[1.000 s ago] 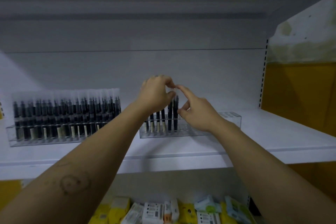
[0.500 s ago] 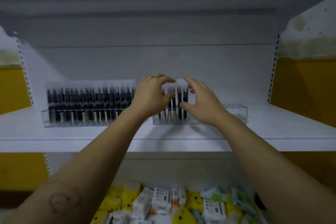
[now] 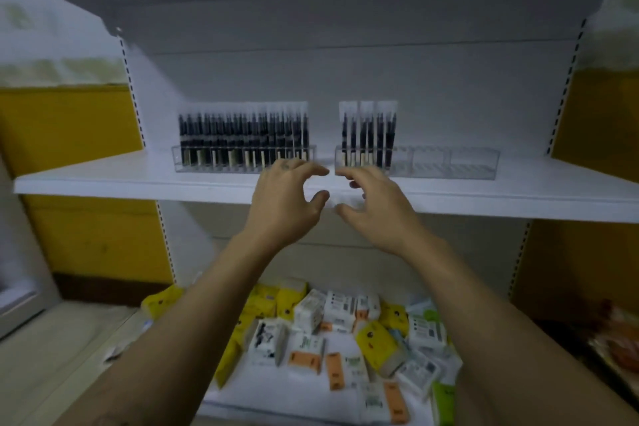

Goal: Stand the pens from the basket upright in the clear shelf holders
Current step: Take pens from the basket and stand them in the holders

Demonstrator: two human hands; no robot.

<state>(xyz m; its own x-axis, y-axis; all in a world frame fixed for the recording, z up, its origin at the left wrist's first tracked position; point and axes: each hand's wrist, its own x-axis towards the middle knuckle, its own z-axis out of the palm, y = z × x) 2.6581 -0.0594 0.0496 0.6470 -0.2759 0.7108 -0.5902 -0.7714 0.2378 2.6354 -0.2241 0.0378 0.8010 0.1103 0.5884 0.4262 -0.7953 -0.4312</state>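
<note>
Two clear holders stand on the white shelf (image 3: 103, 180). The left holder (image 3: 243, 159) is packed with several upright dark pens in clear sleeves. The right holder (image 3: 449, 162) has several upright pens (image 3: 369, 135) at its left end, and its right part holds none. My left hand (image 3: 287, 201) and my right hand (image 3: 377, 207) hover side by side in front of the shelf edge, below the gap between the holders. Both hands have fingers spread and curled, with nothing in them. No basket is in view.
Below the shelf lies a heap of small white, yellow, orange and green packets (image 3: 345, 335) on a lower shelf. Yellow walls (image 3: 69, 121) flank the unit on both sides. Perforated shelf uprights (image 3: 133, 86) run up left and right.
Both hands have drawn back and down from the pens in the right holder to the shelf's front edge. The view has tilted down and pulled back, showing more of the lower shelf.
</note>
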